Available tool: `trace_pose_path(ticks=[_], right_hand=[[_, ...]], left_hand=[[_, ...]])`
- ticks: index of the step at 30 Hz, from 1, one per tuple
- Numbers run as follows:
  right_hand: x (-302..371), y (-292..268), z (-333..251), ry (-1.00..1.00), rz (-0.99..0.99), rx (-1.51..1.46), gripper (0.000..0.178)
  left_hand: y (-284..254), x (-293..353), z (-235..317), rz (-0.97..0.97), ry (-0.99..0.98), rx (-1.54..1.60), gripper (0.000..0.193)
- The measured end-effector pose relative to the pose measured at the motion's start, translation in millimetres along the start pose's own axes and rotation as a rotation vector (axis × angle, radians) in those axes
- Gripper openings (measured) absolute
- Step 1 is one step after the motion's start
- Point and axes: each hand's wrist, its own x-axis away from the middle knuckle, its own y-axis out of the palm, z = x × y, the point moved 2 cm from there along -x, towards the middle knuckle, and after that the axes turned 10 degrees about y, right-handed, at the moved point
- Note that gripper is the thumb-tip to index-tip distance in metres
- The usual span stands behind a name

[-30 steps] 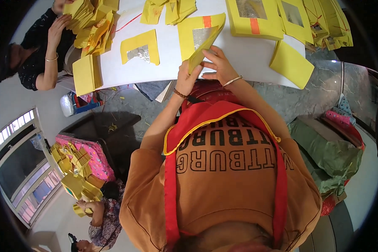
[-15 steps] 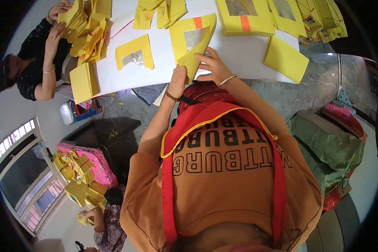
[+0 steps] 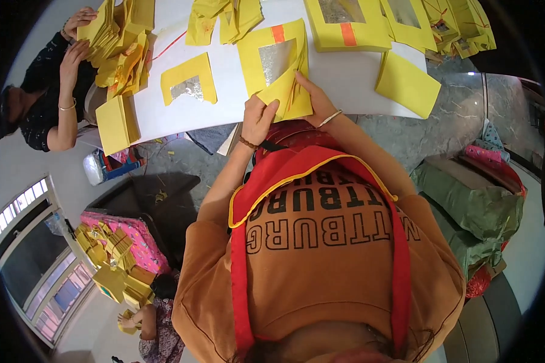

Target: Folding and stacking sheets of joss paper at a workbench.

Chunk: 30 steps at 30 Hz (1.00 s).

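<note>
A thin stack of yellow joss paper [image 3: 251, 54] with a silver foil patch and an orange strip lies at the table's near edge, its near right part folded over and its layers fanned at the fold. My left hand [image 3: 259, 119] pinches the near left corner, thumb on top. Gripping the right edge is my right hand [image 3: 318, 100], its thumb on the folded layers and its other fingers mostly hidden beneath. To the left lies a smaller yellow sheet [image 3: 206, 69] with a ragged foil patch.
On the white table [image 3: 339, 78] are a thick foil-patched stack [image 3: 351, 39], a yellow pad [image 3: 407, 85] at the right edge and another pad [image 3: 115, 124] at the left. A co-worker [image 3: 51, 103] handles yellow paper at far left. Green-wrapped bundles [image 3: 472, 193] stand at right.
The folded part of the joss paper has swung down and widened, showing several layers. My left hand has shifted its pinch along the near corner; my right hand has closed in on the right edge.
</note>
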Motion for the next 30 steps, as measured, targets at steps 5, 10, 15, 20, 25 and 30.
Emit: trace_pose_path(ticks=[5, 10, 15, 20, 25, 30], right_hand=[[-8, -17, 3, -0.051, -0.069, -0.054, 0.04], [-10, -20, 3, -0.039, -0.051, -0.051, 0.041], [-8, -16, -1, -0.1, -0.011, -0.055, 0.041], [-14, -20, 0, -0.11, -0.033, -0.067, 0.044], [-19, -19, 2, -0.108, 0.01, -0.104, 0.046], [-24, -35, -4, -0.212, 0.055, 0.135, 0.039]], left_hand=[[4, 2, -5, -0.063, 0.093, -0.233, 0.025], [13, 3, 8, -0.107, 0.322, -0.481, 0.035], [23, -1, 20, -0.23, 0.348, -0.701, 0.051], [20, 2, 1, -0.256, 0.387, -0.702, 0.055], [20, -2, 12, -0.296, 0.352, -0.696, 0.06], [30, 6, -7, -0.351, 0.406, -0.931, 0.066]])
